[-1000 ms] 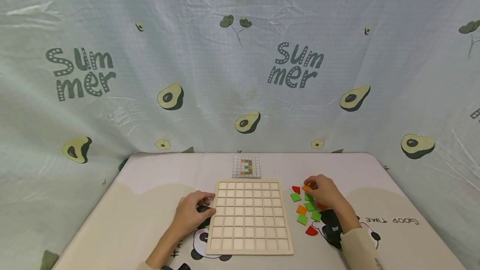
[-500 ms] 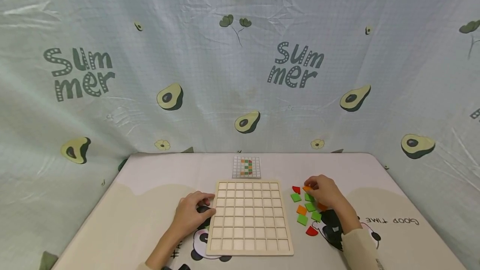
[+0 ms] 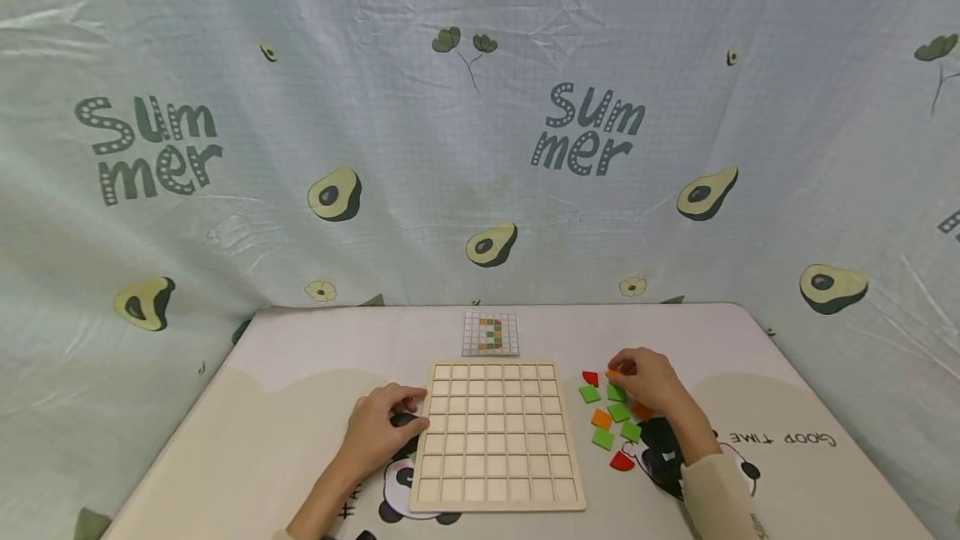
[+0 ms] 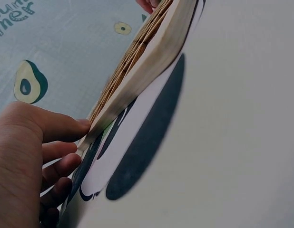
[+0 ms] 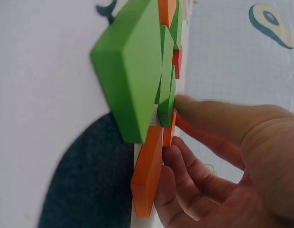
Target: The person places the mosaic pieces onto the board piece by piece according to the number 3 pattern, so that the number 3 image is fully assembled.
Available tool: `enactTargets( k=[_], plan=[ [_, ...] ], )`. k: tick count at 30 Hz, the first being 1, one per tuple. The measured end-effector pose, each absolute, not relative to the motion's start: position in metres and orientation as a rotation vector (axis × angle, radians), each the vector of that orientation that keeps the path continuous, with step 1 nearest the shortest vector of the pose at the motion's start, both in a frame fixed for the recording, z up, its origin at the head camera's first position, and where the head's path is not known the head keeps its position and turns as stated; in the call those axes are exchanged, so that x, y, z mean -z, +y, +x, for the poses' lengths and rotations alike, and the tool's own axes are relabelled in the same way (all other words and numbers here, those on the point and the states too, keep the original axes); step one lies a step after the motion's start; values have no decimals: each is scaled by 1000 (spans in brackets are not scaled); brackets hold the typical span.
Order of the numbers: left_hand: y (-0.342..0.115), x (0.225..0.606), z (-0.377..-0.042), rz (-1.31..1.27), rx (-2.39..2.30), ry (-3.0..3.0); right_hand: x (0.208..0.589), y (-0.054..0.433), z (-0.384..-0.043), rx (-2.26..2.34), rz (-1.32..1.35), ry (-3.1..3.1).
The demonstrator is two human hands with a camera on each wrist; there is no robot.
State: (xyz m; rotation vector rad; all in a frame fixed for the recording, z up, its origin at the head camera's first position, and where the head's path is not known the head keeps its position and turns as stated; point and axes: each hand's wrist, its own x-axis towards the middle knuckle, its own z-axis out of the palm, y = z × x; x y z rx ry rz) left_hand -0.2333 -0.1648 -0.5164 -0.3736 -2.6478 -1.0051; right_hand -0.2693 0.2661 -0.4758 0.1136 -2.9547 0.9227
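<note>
Currently, ten flat pieces lie right of one wooden grid board [image 3: 497, 444], seven cells by seven: five green tiles [image 3: 618, 412], three orange ones and two red quarter-circles [image 3: 622, 461]. The right hand [image 3: 648, 377], thumb and fingers nearly closed, pinches one orange tile [image 3: 612, 373] at the group's far end. The left hand [image 3: 378, 425], thumb and forefinger loosely parted, touches the board's left edge. One pattern card [image 3: 491, 334] lies beyond the board.
</note>
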Motion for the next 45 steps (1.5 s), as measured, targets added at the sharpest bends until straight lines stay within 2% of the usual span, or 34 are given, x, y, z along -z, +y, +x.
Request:
enactTargets(
  k=[20, 45],
  plan=[
    [-163, 512, -232, -362, 995, -2649, 474, 280, -268, -899, 221, -2976],
    [-163, 512, -232, -348, 1003, -2666, 466, 283, -269, -871, 172, -3021]
  ],
)
